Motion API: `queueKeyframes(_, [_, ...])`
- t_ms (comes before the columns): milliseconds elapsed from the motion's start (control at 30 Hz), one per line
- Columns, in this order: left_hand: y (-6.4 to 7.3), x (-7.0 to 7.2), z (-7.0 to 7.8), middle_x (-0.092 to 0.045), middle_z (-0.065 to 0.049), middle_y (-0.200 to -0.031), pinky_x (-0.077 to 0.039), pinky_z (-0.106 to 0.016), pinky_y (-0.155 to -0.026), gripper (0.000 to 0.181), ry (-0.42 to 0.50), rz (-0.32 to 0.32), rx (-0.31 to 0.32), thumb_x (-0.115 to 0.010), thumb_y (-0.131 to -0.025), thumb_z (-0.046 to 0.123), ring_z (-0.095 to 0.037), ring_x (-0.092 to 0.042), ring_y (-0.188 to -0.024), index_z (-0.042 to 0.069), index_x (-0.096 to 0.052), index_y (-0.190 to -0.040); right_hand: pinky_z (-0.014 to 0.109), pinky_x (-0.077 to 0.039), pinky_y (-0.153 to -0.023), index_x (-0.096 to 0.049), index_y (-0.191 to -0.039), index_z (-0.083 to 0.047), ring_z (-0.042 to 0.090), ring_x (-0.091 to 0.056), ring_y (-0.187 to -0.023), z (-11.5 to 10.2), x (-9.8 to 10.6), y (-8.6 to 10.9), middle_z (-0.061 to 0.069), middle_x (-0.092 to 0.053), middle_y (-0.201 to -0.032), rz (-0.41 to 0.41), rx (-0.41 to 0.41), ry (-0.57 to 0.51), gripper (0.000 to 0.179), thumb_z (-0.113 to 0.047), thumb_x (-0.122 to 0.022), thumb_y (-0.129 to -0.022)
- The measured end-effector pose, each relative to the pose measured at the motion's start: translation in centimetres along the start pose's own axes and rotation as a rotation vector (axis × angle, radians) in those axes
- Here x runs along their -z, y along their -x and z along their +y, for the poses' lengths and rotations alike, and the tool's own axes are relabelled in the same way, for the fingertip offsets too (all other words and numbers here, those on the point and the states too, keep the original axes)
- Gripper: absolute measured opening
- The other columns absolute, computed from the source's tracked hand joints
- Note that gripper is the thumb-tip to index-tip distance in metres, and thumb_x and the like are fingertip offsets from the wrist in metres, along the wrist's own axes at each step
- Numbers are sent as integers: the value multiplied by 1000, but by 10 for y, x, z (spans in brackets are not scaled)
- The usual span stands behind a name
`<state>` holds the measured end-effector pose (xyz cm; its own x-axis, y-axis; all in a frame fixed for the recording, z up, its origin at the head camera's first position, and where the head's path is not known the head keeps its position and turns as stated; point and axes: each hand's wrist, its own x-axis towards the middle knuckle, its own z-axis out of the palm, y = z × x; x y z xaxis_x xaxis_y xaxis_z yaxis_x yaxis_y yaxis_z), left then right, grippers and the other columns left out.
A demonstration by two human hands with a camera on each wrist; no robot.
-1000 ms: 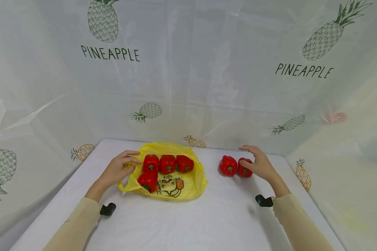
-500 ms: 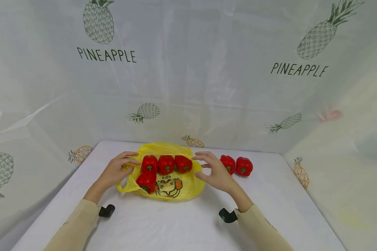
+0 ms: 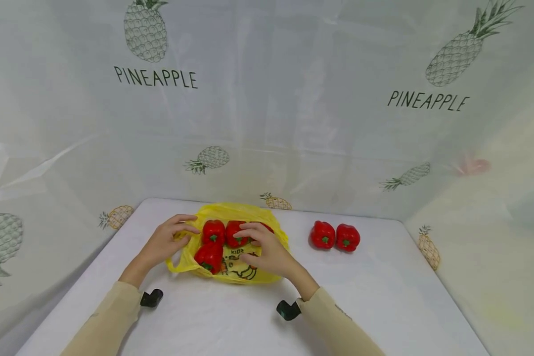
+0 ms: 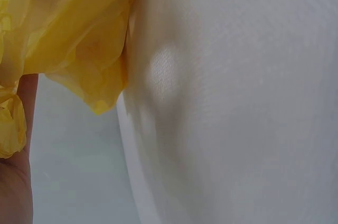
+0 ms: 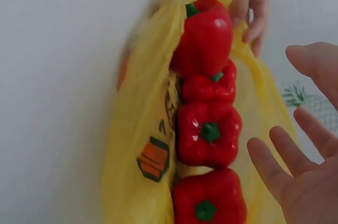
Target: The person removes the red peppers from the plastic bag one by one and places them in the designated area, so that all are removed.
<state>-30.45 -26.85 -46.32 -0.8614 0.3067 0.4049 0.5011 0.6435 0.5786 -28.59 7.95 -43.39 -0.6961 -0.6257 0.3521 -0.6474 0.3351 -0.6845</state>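
Gripping the left rim of the yellow bag (image 3: 242, 211), the left hand (image 3: 166, 241) held its fingers curled about the plastic; the left wrist view showed mostly folds, so the exact placing of its fingertips could not be told. The right hand (image 3: 267, 252) hung over the bag's right half, fingers spread and holding nothing, the bagged peppers (image 5: 209, 131) just beside its fingertips. Outside the bag, the loose peppers (image 3: 323, 235) lay to the right of the right hand and slightly farther from the person, well apart from it; of the two hands, the right was nearer. Their squat bodies gave no marked long axis, but the pair was aligned left to right, stems toward the person. By count: one bag, with a dark cartoon print (image 3: 244, 272) on its plastic; four peppers within, three in a rear row and one at the front left; two peppers on the white table (image 3: 231, 321). Behind rose a pale curtain (image 3: 285, 99) bearing pineapple drawings (image 3: 145, 34).
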Motion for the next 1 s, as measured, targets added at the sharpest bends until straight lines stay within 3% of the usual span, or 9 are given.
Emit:
queueKeyframes(300, [1,0,1,-58,-5,-150,-50,-56,-109,25,5,-2,7,-72,-98,0,-37,-50,-143,19,-82,-111,48,-54,-108,-66,-141,-12,23,-48,-143,5,-32,-23,12,-50,-156,-58,-6,-12,46,-14,-79,-96])
queueKeyframes(467, [1,1,3,-59,-6,-149,-50,-57,-109,24,4,0,-6,-73,-98,0,-37,-51,-142,17,-82,-111,39,-55,-107,-67,-138,-17,19,-50,-139,9,-48,-32,6,-52,-154,-71,-16,8,43,-18,-79,-97])
queueKeyframes(667, [1,1,1,-59,-4,-150,-52,-56,-107,25,-20,-4,-8,-73,-98,0,-35,-52,-141,19,-82,-112,40,-50,-113,-66,-138,-24,17,-51,-138,12,-64,-38,-1,-53,-152,-84,-51,21,43,-24,-80,-97])
queueKeyframes(733, [1,1,0,-59,-3,-150,-53,-48,-107,25,-29,-7,-7,-73,-98,1,-34,-52,-141,20,-82,-112,39,-49,-113,-66,-138,-26,16,-51,-138,13,-68,-39,-3,-53,-152,-90,-72,30,44,-27,-81,-97])
queueKeyframes(833, [1,2,0,-59,-3,-150,-53,-46,-107,25,-34,-9,-7,-73,-98,2,-34,-52,-141,20,-82,-112,34,-50,-109,-66,-139,-28,15,-52,-136,12,-73,-38,-4,-52,-153,-102,-97,34,46,-30,-81,-96])
queueKeyframes(933, [1,2,-1,-59,-4,-149,-54,-47,-106,25,-29,-5,-7,-74,-98,1,-35,-52,-141,20,-82,-112,32,-50,-108,-67,-140,-29,14,-52,-137,10,-76,-38,-3,-51,-154,-109,-116,30,47,-30,-82,-95])
queueKeyframes(1000, [2,2,-1,-59,-5,-149,-53,-56,-105,26,-24,1,-16,-74,-97,1,-36,-52,-141,20,-82,-112,34,-49,-109,-67,-140,-30,15,-51,-138,8,-78,-37,-3,-50,-155,-108,-127,23,47,-30,-82,-94])
